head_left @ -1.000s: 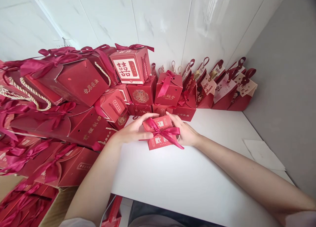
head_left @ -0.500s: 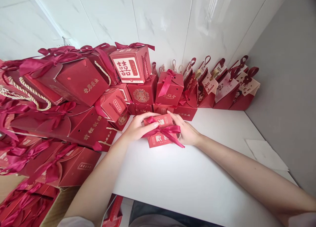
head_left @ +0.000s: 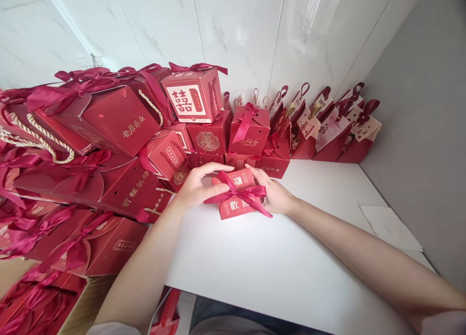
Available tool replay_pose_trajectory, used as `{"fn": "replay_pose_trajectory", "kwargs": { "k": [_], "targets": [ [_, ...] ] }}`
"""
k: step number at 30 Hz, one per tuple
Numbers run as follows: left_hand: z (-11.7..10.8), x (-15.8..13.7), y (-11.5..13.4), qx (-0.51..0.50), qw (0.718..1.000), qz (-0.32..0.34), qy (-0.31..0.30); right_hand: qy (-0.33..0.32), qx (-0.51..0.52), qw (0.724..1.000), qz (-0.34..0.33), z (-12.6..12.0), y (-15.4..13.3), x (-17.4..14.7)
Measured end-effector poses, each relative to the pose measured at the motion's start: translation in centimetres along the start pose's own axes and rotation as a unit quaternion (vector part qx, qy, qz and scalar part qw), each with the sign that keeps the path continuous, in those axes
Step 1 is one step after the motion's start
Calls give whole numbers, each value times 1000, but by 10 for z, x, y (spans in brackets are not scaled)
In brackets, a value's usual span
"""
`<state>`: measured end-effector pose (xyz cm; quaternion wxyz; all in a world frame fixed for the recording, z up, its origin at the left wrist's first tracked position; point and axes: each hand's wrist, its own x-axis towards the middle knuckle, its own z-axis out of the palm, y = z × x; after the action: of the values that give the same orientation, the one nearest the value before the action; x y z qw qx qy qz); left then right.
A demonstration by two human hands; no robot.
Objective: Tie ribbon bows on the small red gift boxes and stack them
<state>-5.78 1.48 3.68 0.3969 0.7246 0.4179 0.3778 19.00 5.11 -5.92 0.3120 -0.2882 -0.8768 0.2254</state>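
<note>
A red gift box (head_left: 226, 211) with gold-white lettering stands on the white table, tied on top with a crimson ribbon bow (head_left: 238, 192). My left hand (head_left: 194, 183) curves around its left side, thumb by the bow's left loop and fingers reaching along the far edge. On the opposite side, my right hand (head_left: 274, 192) grips the box, its fingertips at the far right corner. The undersides of both hands' fingers are partly hidden by the box. Just behind it stand more ribboned boxes (head_left: 249, 131).
Stacked red boxes (head_left: 112, 121) fill the left side, some with rope handles. Pointed gift boxes with loop handles (head_left: 331, 131) line the wall at right. White paper (head_left: 391, 227) lies near the table's right edge. A carton (head_left: 87, 301) holding red boxes stands lower left.
My left hand has shifted slightly left, its thumb drawing back from the middle of the bow, and the left ribbon tail now spreads outward. My right hand and the box stay nearly in place.
</note>
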Motion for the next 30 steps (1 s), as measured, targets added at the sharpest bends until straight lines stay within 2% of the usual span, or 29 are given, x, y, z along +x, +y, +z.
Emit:
{"fn": "replay_pose_trajectory", "kwargs": {
  "k": [6,12,18,20,26,30],
  "targets": [
    [14,-1,1,19,997,-73,16,3,11,1000,-3,0,0,1],
    [8,3,-5,-32,994,-96,33,-2,16,1000,6,-1,-1,1],
    [-1,3,-4,-74,997,-2,-16,-7,7,1000,11,0,1,0],
    [-1,2,-3,-79,997,14,-14,-6,8,1000,9,0,1,0],
    [-1,-1,-3,-8,999,35,25,-6,11,1000,6,-1,2,1],
    [-4,-2,-1,31,997,71,8,-9,10,1000,15,-1,2,1]
  ]
}}
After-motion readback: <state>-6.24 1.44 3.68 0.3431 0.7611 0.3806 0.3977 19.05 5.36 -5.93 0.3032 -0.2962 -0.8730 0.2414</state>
